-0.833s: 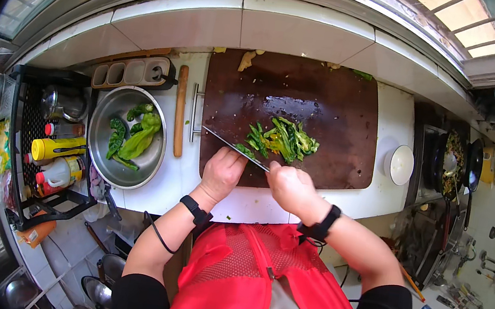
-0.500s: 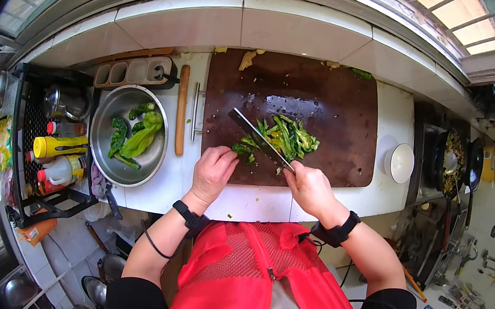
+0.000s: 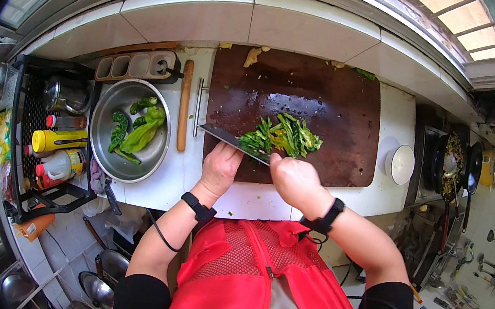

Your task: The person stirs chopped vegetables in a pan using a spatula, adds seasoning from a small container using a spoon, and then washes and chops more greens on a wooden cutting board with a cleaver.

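My right hand (image 3: 294, 182) grips a kitchen knife (image 3: 228, 137) by its handle, which the hand hides. The broad dark blade slants up to the left, along the near-left side of a pile of chopped leafy greens (image 3: 284, 135). Just on the near side of the blade is my left hand (image 3: 221, 166), its fingers bent and pressed together. Their tips meet the blade's edge, and whatever they hold, if anything, is hidden. Beneath lies a brown cutting board (image 3: 341, 104), wet and dotted with small scraps.
Left of the board are a rolling pin (image 3: 185, 106) and a steel bowl (image 3: 98, 147) holding green leaves. A black rack (image 3: 29, 79) with bottles stands further left. At right, a white bowl (image 3: 400, 164) sits near a stove with a pan of food (image 3: 454, 160).
The knife has moved left and turned flatter, its tip now past the board's left edge. My right hand has come left with it. The left hand has shifted slightly to the right.
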### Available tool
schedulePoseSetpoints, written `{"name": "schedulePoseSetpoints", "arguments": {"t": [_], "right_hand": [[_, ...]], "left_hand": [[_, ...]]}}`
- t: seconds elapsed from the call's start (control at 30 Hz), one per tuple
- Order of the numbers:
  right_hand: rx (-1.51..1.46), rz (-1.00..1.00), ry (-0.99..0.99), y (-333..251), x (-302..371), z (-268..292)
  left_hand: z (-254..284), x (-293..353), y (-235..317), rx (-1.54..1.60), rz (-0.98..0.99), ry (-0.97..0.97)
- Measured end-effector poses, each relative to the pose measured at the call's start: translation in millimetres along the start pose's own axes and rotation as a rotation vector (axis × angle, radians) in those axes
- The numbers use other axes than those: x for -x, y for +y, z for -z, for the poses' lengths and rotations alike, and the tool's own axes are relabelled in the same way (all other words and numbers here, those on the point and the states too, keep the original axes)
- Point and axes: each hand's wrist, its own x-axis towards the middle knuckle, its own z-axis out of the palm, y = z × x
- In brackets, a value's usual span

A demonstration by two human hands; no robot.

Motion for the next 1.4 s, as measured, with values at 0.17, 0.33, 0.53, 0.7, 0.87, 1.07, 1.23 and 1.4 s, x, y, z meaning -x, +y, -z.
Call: {"name": "schedulePoseSetpoints", "arguments": {"t": [0.17,0.33,0.53,0.7,0.87,1.07,1.23,1.4], "right_hand": [[-0.043,-0.103,0.035,8.7,0.6,-17.1],[-0.389,-0.228,0.359,22.0,50.2,9.7],[-0.538,-0.667,0.506,46.9,101.9,24.7],[-0.504,-0.789,0.515,64.7,123.5,-3.6],[-0.459,-0.799,0.487,66.1,120.6,-18.8],[-0.431,-0.713,0.338,59.3,103.8,-12.0],[-0.409,-0.716,0.401,54.5,104.3,-2.5],[-0.415,-0.67,0.384,49.7,102.1,8.1]], "left_hand": [[-0.1,3.2,-4.5,0.103,-0.014,-0.058],[16.7,-30.4,-16.3,0.199,-0.05,-0.278],[-28.3,-93.6,0.6,0.234,-0.236,-0.467],[-59.2,-123.6,33.5,0.076,-0.506,-0.6],[-86.4,-96.4,62.3,-0.013,-0.202,-0.306],[-62.8,-80.5,91.1,-0.097,0.121,-0.273],[-59.4,-95.3,62.1,0.006,-0.099,-0.288],[-82.0,-81.5,75.0,0.097,0.067,-0.227]]}}
